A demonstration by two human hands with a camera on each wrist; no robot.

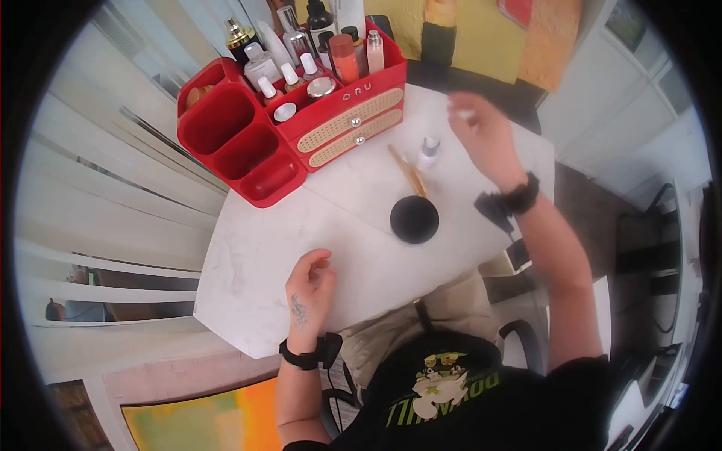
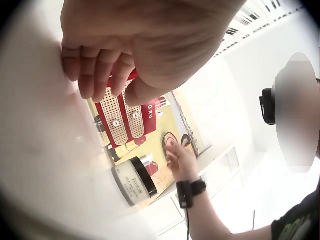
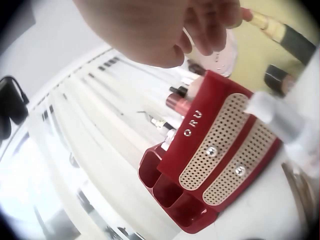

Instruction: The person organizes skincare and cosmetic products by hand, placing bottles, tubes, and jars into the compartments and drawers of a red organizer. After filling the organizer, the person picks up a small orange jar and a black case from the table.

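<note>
My left hand (image 1: 310, 289) rests at the near left of the white table (image 1: 263, 240), fingers loosely bent and holding nothing. My right hand (image 1: 485, 139) is raised over the table's far right side, fingers loosely bent, with nothing seen in them. Closest to it stands a small clear bottle with a silvery cap (image 1: 429, 150), blurred as a pale bottle (image 3: 277, 120) in the right wrist view. Beside the bottle lie slim gold-brown sticks (image 1: 407, 171). A round jar with a black lid (image 1: 414, 219) stands between the hands; its pale labelled side (image 2: 129, 184) shows in the left wrist view.
A red cosmetics organizer (image 1: 289, 139) with two woven-front drawers stands at the table's far left. Several bottles and tubes fill its back; its front left compartments are bare. White blinds (image 1: 113, 188) hang at the left. Dark chair parts lie past the right edge.
</note>
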